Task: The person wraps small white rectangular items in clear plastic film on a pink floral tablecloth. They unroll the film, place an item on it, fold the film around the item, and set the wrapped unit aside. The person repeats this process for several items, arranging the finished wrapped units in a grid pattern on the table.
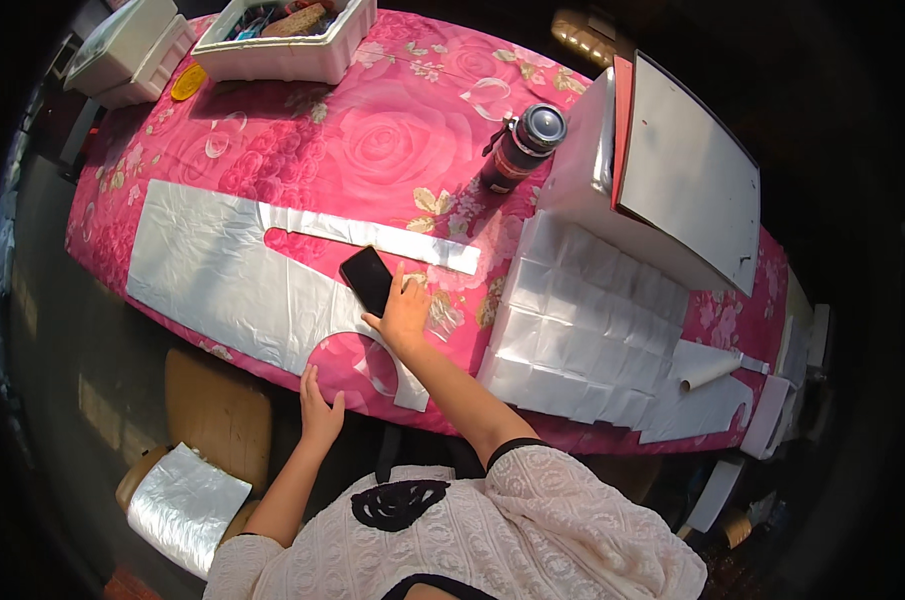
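A white plastic sheet (222,265) lies flat on the table, with two long straps and a rounded cut-out between them. It looks like a thin disposable apron. Over its strap area is a black phone (365,277), tilted on the diagonal. My right hand (405,315) grips the phone's near right edge, thumb and fingers at its side. By the front edge of the table, my left hand (321,408) holds nothing; its fingers are apart and reach toward the sheet's near edge.
A pink floral tablecloth (392,150) covers the table. Folded white plastic pieces (582,320) lie right, beside a large white box (687,165) and a dark bottle (522,150). Foam boxes (302,55) stand far left. A wooden chair (217,410) carries a folded silvery sheet (187,505).
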Demonstrator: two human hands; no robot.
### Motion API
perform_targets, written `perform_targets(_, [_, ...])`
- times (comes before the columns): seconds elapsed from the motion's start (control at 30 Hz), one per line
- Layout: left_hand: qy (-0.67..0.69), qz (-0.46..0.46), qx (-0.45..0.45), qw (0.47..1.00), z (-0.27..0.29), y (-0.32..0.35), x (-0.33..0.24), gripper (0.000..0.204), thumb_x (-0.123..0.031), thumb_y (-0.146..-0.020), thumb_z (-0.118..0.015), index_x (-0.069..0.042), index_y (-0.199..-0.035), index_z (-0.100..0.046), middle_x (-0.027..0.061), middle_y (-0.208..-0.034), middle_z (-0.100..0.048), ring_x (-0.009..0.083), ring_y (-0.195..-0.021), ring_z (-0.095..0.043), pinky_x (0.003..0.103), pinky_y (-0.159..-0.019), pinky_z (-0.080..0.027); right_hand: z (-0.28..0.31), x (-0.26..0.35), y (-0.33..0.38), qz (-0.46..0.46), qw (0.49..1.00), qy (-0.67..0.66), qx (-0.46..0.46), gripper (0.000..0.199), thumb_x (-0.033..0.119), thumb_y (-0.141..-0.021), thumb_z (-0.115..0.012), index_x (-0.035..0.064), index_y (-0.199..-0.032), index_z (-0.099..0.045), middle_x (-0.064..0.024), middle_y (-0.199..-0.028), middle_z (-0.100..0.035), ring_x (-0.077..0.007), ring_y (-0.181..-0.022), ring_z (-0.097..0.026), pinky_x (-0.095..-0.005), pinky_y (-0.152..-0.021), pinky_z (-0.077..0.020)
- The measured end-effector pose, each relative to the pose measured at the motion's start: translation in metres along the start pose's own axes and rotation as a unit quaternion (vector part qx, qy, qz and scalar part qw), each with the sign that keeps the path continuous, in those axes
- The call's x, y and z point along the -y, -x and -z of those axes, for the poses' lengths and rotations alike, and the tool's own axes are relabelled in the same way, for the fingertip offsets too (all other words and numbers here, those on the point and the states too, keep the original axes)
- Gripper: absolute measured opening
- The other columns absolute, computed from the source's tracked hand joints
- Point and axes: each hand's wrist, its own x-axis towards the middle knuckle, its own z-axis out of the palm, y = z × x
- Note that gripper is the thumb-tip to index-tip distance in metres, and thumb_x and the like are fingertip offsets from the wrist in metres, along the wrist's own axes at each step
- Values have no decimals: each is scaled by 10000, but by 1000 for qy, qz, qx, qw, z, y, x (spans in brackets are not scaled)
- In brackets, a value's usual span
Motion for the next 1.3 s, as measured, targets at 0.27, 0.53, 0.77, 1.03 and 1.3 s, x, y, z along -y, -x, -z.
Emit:
perform_targets(0.27, [105, -195, 83, 972, -38, -84, -197, 603, -63, -743, -576, 27, -1256, -273, 225, -1287, -300, 344, -1196, -319, 397, -954, -323, 217, -173, 42, 147, 924, -197, -294, 486, 229, -719, -662, 10, -1123, -502, -156, -1073, -529, -321, -1034, -472, -374, -891, -368])
perform_targets(0.53, [299, -229, 86, 923, -142, -173, -387, 489, -116, -804, -552, 4, -1232, -349, 157, -1199, -412, 234, -1085, -447, 331, -870, -396, 372, -482, 36, -316, 866, 77, -380, 569, 467, -844, -421, -11, -1148, -471, -212, -1110, -512, -372, -1052, -453, -449, -878, -357])
perform_targets(0.77, [108, -205, 33, 972, -160, -203, -430, 538, -185, -775, -566, 57, -1202, -344, 202, -1142, -458, 283, -1001, -490, 370, -865, -393, 394, -530, 10, -404, 898, 5, -174, 607, 528, -856, -311, -3, -989, -573, -222, -906, -604, -379, -914, -558, -448, -809, -407])
perform_targets(1.03, [202, -52, 70, 976, -157, -229, -426, 585, -255, -791, -569, 72, -1220, -344, 195, -1169, -450, 232, -1071, -456, 312, -894, -365, 402, -512, 13, -299, 871, -101, -378, 511, 435, -868, -385, -17, -725, -576, -220, -719, -588, -380, -702, -559, -434, -654, -420])
perform_targets(1.3, [196, 3, 80, 977, -152, -233, -435, 413, -260, -831, -500, 37, -1116, -467, 101, -1049, -537, 159, -963, -501, 264, -813, -384, 419, -518, 22, -235, 901, -142, -335, 480, 380, -880, -378, -38, -728, -559, -240, -689, -560, -388, -663, -541, -438, -626, -398])
